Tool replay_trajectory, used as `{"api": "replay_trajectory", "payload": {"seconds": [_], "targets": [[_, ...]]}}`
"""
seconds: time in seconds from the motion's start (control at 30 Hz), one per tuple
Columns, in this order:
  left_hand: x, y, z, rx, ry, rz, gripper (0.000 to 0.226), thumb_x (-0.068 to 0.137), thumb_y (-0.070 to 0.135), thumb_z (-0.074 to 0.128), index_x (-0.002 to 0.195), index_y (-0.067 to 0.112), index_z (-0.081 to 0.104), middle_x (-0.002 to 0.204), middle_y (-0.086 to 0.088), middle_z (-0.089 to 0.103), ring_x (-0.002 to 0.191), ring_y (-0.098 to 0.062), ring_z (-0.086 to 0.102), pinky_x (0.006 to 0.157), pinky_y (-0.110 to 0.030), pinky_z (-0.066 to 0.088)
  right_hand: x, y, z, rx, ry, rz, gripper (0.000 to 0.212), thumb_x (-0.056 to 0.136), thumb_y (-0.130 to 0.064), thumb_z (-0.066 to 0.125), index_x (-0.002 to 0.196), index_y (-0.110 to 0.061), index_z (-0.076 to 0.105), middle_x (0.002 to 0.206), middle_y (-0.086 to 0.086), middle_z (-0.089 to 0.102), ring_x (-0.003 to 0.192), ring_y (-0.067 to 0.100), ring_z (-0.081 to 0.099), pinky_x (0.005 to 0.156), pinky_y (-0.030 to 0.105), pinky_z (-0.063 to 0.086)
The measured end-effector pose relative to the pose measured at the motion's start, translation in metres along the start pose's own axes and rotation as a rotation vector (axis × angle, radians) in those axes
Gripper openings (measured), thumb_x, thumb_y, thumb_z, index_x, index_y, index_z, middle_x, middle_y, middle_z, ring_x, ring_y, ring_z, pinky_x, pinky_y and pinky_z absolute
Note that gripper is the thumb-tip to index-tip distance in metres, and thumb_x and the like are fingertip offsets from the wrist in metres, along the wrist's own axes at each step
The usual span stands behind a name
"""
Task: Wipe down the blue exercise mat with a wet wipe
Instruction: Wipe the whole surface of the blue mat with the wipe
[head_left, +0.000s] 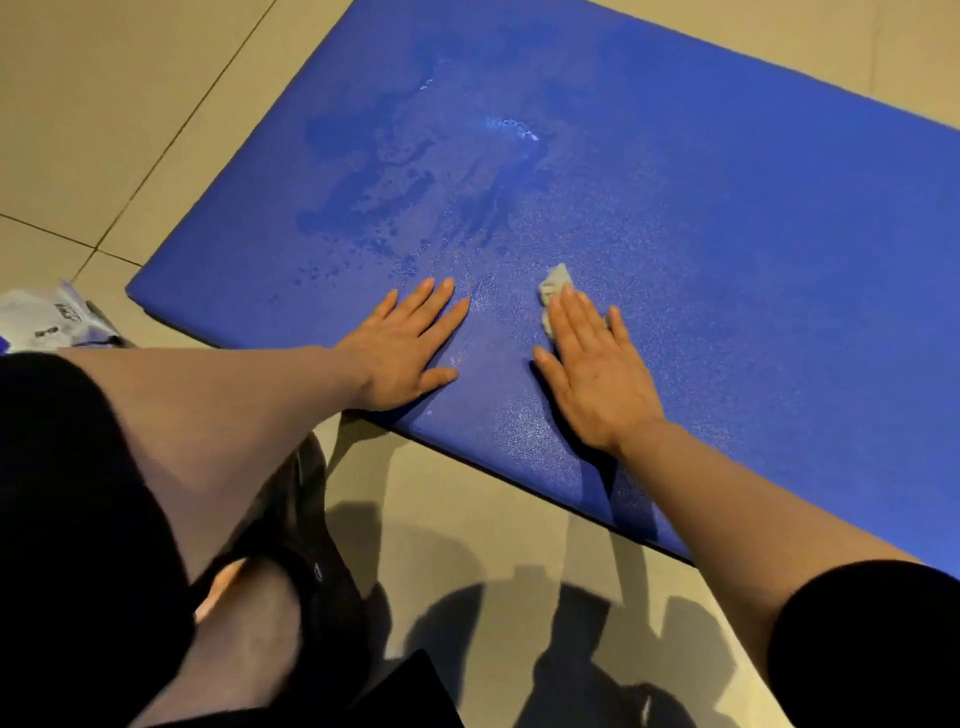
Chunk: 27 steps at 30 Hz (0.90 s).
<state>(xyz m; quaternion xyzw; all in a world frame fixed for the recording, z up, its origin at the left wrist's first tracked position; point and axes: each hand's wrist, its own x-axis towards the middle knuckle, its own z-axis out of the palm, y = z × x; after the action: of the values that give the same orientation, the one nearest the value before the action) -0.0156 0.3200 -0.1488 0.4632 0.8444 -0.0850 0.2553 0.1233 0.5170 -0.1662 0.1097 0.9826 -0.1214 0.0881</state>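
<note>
The blue exercise mat (701, 218) lies on a beige tiled floor and fills most of the view. Wet streaks and darker damp patches (395, 171) cover its left middle part. My left hand (405, 343) lies flat on the mat near its front edge, fingers straight and spread. My right hand (592, 369) lies flat a little to the right, its straight fingers pressing a crumpled grey-white wet wipe (553, 291) against the mat. Part of the wipe sticks out past my fingertips; the rest is hidden under my hand.
A white and purple wet wipe pack (52, 319) lies on the floor at the left edge, beside the mat's near corner. My knees in dark clothing (104, 519) fill the lower left. Beige tiles (104, 130) surround the mat.
</note>
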Motion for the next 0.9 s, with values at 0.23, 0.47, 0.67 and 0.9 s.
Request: {"api": "replay_trajectory", "payload": {"seconds": [0.23,0.47,0.67,0.9], "targets": [[-0.02,0.007,0.004,0.045,-0.053,0.009,0.074,0.101,0.05,0.025,0.151,0.018,-0.02,0.157,-0.007,-0.028,0.146,-0.025,-0.023,0.118,-0.044,-0.008,-0.014,-0.078,0.025,0.041,0.004,0.028,0.078,0.092,-0.055,-0.004,0.154,-0.008,0.004,0.163,0.009,-0.002,0.15,0.021,-0.006,0.12,0.038,-0.009],[-0.047,-0.012,0.007,0.057,-0.086,0.11,0.077,0.101,0.045,0.039,0.152,0.023,-0.014,0.16,-0.002,-0.021,0.148,-0.02,-0.016,0.121,-0.041,0.0,-0.039,-0.055,0.015,-0.028,0.06,0.203,0.069,0.1,-0.052,0.008,0.154,-0.009,0.007,0.163,0.007,0.003,0.15,0.02,-0.002,0.12,0.039,-0.005],[-0.077,0.01,0.036,0.027,-0.022,0.009,0.084,0.099,0.046,0.042,0.148,0.022,-0.022,0.159,-0.002,-0.024,0.147,-0.021,-0.019,0.119,-0.044,-0.003,-0.032,-0.107,0.026,0.004,-0.014,0.256,0.078,0.1,-0.056,0.015,0.152,0.001,0.002,0.161,0.017,0.002,0.148,0.029,0.005,0.12,0.039,0.002],[-0.074,0.007,0.036,0.082,-0.01,-0.01,0.081,0.1,0.045,0.038,0.151,0.02,-0.019,0.159,-0.004,-0.024,0.147,-0.023,-0.02,0.119,-0.044,-0.004,-0.086,-0.05,0.029,0.011,0.033,0.103,0.076,0.096,-0.057,0.007,0.154,-0.008,0.016,0.163,0.006,0.009,0.15,0.02,-0.001,0.122,0.035,0.007]]}}
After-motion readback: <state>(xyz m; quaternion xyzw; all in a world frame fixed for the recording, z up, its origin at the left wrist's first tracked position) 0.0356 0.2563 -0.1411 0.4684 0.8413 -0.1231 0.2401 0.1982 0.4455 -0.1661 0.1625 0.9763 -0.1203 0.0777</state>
